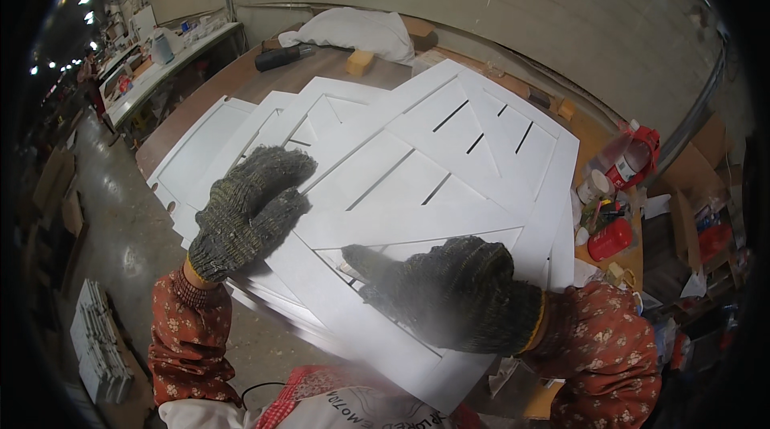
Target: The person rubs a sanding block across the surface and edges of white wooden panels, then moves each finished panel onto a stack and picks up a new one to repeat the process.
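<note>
A large white panel with angled grooves and dark slots lies on top, over several similar white panels fanned out to the left. Both my hands wear dark grey knit gloves. My left hand rests on the panels by the top one's left edge, fingers stretched out and thumb apart. Across the near part of the top panel lies my right hand, its fingers bent under and one digit pointing left along a groove. A small pale bit shows beneath that digit; the palm side is hidden and slightly blurred.
A white cloth bundle, a black-handled tool and a yellow block sit behind the panels. Red bottles and a white cup crowd the right edge. More grey-white panels stand at the lower left. A person stands far left.
</note>
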The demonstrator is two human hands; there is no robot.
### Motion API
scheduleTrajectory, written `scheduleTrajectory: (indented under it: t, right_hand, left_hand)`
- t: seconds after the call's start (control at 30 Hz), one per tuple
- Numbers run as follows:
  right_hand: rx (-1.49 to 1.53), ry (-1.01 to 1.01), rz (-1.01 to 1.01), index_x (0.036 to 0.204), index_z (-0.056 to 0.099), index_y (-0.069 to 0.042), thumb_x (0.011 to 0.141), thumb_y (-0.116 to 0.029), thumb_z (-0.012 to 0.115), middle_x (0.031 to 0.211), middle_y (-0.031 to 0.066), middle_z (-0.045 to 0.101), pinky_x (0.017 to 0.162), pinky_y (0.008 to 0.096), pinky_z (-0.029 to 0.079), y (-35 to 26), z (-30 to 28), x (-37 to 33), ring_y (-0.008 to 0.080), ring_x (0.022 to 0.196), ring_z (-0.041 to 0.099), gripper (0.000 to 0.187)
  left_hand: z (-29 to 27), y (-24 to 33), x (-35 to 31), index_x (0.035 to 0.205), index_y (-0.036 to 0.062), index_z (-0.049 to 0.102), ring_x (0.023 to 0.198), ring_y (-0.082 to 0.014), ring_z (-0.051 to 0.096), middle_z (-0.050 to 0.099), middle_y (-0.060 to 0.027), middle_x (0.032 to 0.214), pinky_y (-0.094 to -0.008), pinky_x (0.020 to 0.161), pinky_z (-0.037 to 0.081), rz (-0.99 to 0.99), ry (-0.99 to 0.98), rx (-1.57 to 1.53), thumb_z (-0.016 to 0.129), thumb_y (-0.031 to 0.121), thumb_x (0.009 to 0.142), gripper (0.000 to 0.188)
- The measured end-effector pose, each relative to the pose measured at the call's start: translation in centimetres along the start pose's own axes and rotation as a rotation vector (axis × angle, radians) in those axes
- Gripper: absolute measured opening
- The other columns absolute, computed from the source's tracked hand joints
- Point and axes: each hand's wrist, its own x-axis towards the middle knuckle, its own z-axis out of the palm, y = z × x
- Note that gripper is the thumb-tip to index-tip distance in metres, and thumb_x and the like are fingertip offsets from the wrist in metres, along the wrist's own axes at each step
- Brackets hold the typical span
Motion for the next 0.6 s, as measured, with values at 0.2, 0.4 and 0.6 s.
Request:
scheduleTrajectory:
  t: [0.2, 0.4, 0.6]
  right_hand:
    - [-0.032, 0.106, -0.237, 0.091, 0.065, 0.003, 0.090, -0.022, 0.059, 0.063, 0.0107, 0.056, 0.044, 0.0378, 0.046, 1.3, 1.4, -0.9, 0.0221, 0.052, 0.057, 0.025]
    - [-0.267, 0.100, -0.087, 0.090, 0.065, 0.004, 0.088, -0.019, 0.061, 0.066, 0.0127, 0.059, 0.045, 0.0393, 0.048, -0.2, 1.5, -2.4, 0.0229, 0.050, 0.057, 0.023]
    - [0.149, -0.209, 0.123, 0.087, 0.064, 0.001, 0.087, -0.012, 0.060, 0.072, 0.0134, 0.062, 0.046, 0.0412, 0.048, -1.9, -1.5, -0.3, 0.0263, 0.053, 0.059, 0.014]
  left_hand:
    - [0.0, -0.6, -0.5, 0.119, 0.0048, 0.066, 0.109, -0.0277, 0.066, 0.069, -0.0145, 0.114, -0.0415, 0.106, 0.043, 0.039, 0.056, 0.035, 0.068, 0.014, 0.087, 0.033]
    - [0.5, -0.1, 0.2, 0.119, 0.0034, 0.065, 0.106, -0.0292, 0.066, 0.069, -0.0149, 0.112, -0.0413, 0.101, 0.047, 0.048, 0.051, -0.011, 0.067, 0.012, 0.088, 0.033]
    - [0.4, -0.4, -0.3, 0.119, 0.0017, 0.065, 0.105, -0.0317, 0.066, 0.068, -0.0164, 0.113, -0.0419, 0.095, 0.050, 0.025, 0.060, -0.037, 0.067, 0.015, 0.088, 0.033]
